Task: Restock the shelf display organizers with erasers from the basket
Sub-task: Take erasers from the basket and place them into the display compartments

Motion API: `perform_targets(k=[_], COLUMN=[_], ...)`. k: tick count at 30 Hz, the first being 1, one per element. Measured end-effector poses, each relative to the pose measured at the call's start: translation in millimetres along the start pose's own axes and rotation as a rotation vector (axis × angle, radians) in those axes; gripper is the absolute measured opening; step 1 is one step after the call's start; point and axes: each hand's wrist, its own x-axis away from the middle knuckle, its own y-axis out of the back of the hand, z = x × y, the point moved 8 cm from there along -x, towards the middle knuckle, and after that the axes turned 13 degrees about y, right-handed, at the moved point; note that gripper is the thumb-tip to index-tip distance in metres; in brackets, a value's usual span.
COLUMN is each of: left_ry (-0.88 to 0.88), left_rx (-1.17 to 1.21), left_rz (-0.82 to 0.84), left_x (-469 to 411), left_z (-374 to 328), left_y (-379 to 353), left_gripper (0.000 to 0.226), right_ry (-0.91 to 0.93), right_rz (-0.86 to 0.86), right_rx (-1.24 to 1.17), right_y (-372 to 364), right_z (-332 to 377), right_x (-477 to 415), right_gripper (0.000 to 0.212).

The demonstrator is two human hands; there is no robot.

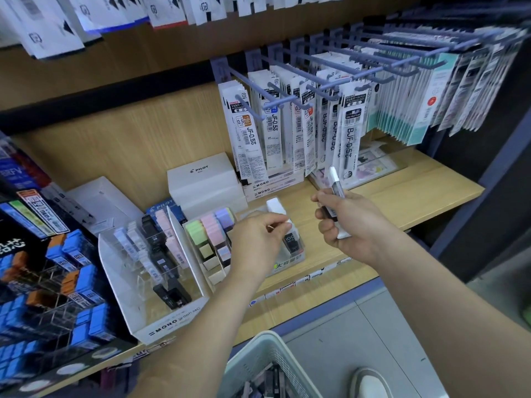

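Note:
My right hand [349,222] grips a small stack of long black-and-white erasers [336,188], held upright above the wooden shelf [402,196]. My left hand [258,239] reaches into a clear display organizer [290,262] and pinches a white eraser [284,225] above a black-sleeved one standing in it. To its left, another organizer holds pastel green, pink and purple erasers [212,228]. The pale basket [258,363] sits at the bottom edge with dark packets inside.
A white Mono cardboard display [149,282] with slim cases stands left of the organizers. A black rack of blue and orange boxes [57,282] fills the far left. Pen refill packs [287,124] hang on hooks above. A white Pilot box [204,179] sits behind.

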Motion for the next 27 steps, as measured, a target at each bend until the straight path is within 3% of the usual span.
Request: perform_targets(k=[7, 12, 15, 17, 21, 25, 27], left_ry=[-0.089, -0.147, -0.096, 0.031, 0.391, 0.336, 0.300], left_rx=[-0.193, -0.234, -0.199, -0.067, 0.562, 0.641, 0.670], left_rz=[0.023, -0.004, 0.023, 0.024, 0.160, 0.410, 0.466], left_x=[1.4, 3.6, 2.3, -0.7, -4.0, 2.0, 4.2], left_z=[-0.4, -2.2, -0.2, 4.0, 7.7, -21.2, -27.5], left_y=[-19.7, -20.3, -17.6, -9.6, 4.7, 4.6, 4.4], left_gripper=[0.004, 0.006, 0.010, 0.021, 0.027, 0.017, 0.024], right_ry=[-0.100, -0.097, -0.082, -0.054, 0.009, 0.023, 0.010], right_rz=[0.120, 0.181, 0.190, 0.184, 0.189, 0.236, 0.264], right_rx=[-0.051, -0.052, -0.074, -0.059, 0.008, 0.039, 0.038], right_y=[-7.2, -13.0, -15.0, -13.8, -12.5, -19.5, -23.1], right_z=[-3.5, -3.8, -3.0, -1.1, 1.7, 3.3, 3.3], right_x=[4.9, 4.8, 6.4, 6.6, 5.1, 7.8, 10.0], right_gripper=[0.044, 0.021, 0.019, 0.015, 0.009, 0.019, 0.020])
